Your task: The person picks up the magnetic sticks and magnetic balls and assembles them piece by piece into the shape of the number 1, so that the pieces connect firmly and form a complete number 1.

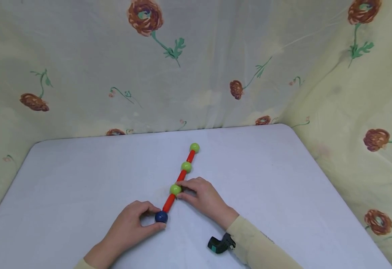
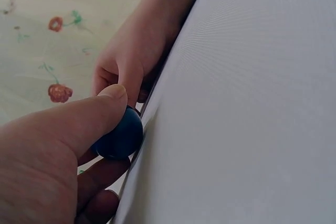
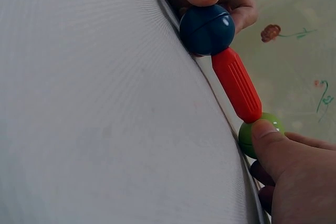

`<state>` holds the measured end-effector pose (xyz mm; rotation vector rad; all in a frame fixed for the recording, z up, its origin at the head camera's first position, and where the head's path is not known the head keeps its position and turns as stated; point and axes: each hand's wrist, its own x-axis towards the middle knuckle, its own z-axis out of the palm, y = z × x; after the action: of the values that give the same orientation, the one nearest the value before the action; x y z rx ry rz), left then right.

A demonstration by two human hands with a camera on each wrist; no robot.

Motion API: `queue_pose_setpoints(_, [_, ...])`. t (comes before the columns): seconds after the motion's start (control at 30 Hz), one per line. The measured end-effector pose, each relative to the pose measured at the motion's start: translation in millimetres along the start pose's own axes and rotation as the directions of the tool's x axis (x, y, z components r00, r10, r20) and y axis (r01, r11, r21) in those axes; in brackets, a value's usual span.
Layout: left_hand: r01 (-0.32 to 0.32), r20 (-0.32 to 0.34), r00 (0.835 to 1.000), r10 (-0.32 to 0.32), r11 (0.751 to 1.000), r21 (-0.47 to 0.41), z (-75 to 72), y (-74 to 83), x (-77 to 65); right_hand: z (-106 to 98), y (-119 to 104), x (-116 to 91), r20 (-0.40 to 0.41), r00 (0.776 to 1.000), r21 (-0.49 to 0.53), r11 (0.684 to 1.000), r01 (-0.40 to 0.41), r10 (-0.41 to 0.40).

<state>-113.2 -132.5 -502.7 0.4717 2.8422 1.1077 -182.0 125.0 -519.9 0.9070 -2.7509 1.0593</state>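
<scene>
A straight chain of balls and red rods lies slantwise on the white table. At its near end is a dark blue ball (image 1: 161, 217), which my left hand (image 1: 128, 226) pinches between thumb and fingers. A red rod (image 3: 236, 85) joins that ball to a green ball (image 1: 175, 189), gripped by thumb and fingers of my right hand (image 1: 207, 198). Beyond my right hand, more red rods (image 1: 181, 175) link a middle green ball (image 1: 186, 167) and a far green ball (image 1: 194, 148). In the left wrist view the blue ball (image 2: 121, 135) partly hides behind my thumb.
The white table (image 1: 266, 179) has rounded far corners. Floral cloth (image 1: 199, 67) hangs behind it and at both sides. A black camera (image 1: 217, 244) sits at my right wrist, beside the beige sleeve (image 1: 260, 243).
</scene>
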Motion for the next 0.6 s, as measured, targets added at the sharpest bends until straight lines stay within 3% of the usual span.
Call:
queue_pose_setpoints(0.23, [0.013, -0.002, 1.000, -0.013, 1.000, -0.020, -0.3, -0.7, -3.0, -0.9, -1.7, -0.2, -0.008, 1.000, 0.035, 0.999, -0.001, 0.001])
queue_pose_setpoints(0.47, [0.031, 0.007, 1.000, -0.031, 0.999, -0.009, 1.2, 1.4, -1.3, -6.5, 6.7, 1.7, -0.090, 0.987, 0.168, 0.978, -0.121, 0.137])
queue_pose_setpoints(0.6, [0.030, 0.006, 1.000, -0.030, 1.000, 0.001, 0.6, 1.4, 0.2, -15.4, 14.7, 10.7, -0.146, 0.971, 0.164, 0.973, -0.163, 0.187])
